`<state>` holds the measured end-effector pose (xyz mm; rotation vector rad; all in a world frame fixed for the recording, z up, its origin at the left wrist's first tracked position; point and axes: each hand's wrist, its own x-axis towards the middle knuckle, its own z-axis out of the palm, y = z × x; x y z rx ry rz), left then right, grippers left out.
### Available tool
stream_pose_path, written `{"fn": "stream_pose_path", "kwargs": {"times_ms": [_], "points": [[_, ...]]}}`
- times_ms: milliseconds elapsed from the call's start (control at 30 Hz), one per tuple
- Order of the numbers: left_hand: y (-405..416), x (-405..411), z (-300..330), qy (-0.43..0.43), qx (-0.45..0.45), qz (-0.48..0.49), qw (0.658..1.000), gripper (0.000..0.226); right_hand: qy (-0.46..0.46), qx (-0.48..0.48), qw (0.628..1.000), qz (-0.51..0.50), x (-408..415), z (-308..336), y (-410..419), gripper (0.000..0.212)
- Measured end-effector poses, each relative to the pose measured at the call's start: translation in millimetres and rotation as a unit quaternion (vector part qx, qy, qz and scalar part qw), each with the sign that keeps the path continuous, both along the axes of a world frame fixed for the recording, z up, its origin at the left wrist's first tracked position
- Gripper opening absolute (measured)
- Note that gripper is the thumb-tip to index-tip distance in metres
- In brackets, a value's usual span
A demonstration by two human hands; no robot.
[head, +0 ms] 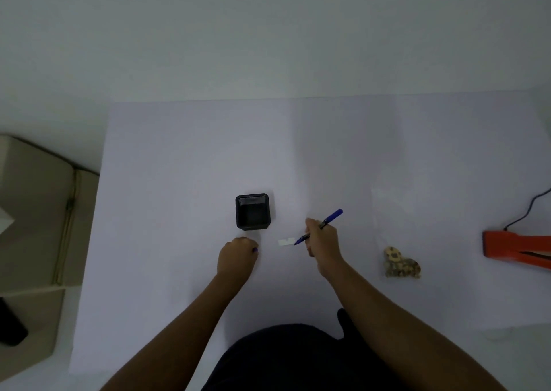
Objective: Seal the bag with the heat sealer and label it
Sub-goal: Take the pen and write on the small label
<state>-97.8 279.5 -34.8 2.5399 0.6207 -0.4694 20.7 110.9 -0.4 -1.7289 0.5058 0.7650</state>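
My right hand (pixel 323 238) grips a blue marker (pixel 320 226), its tip just right of a small white label (pixel 286 242) lying on the white table (pixel 179 152). My left hand (pixel 237 256) rests as a fist left of the label, with something small and purple, perhaps the marker's cap, at its fingertips. A clear bag (pixel 396 229) lies to the right, with brown patterned pieces (pixel 401 264) at its near end. The orange heat sealer (pixel 515 249) sits at the right edge.
A black square container (pixel 252 211) stands open just beyond my left hand. The sealer's black cord (pixel 527 208) runs off to the right. A beige box (pixel 35 211) and a dark object (pixel 10 325) sit left of the table.
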Motion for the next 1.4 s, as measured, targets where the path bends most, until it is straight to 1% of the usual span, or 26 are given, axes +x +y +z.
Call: {"fn": "stream_pose_path", "kwargs": {"times_ms": [100,233,400,533,667,800,933,1067,1200,1400], "points": [[1,-3,-9,0.006,0.012,0.01,1.0,0.019,0.02,-0.015,1.0,0.011,-8,-5,-6,0.034],[-1,-6,-14,0.006,0.018,-0.001,1.0,0.018,0.016,-0.029,0.999,0.024,-11,-6,-11,0.033],[0,-7,-17,0.012,0.021,-0.005,1.0,0.019,0.01,-0.022,0.999,0.031,-12,-9,-11,0.034],[-3,-8,-13,-0.007,0.021,0.008,1.0,0.031,-0.009,-0.005,0.999,0.033,-13,-9,-12,0.037],[-20,-1,-12,-0.058,0.003,-0.002,0.998,0.039,-0.028,0.011,1.0,-0.006,-11,-15,-13,0.04],[-37,15,-13,-0.08,-0.005,-0.034,0.996,0.036,-0.045,0.031,0.998,-0.01,-10,-21,-9,0.036],[-42,26,-19,-0.069,0.003,-0.046,0.997,0.026,-0.06,0.025,0.998,0.026,-11,-26,-6,0.035],[-44,30,-25,-0.059,0.016,-0.056,0.997,0.015,-0.075,0.013,0.995,0.064,-12,-32,-4,0.029],[-45,34,-27,-0.061,0.014,-0.059,0.996,0.015,-0.089,-0.003,0.991,0.1,-13,-36,-2,0.025],[-45,38,-21,-0.061,0.012,-0.079,0.995,0.01,-0.137,-0.019,0.98,0.144,-15,-40,4,0.024]]}}
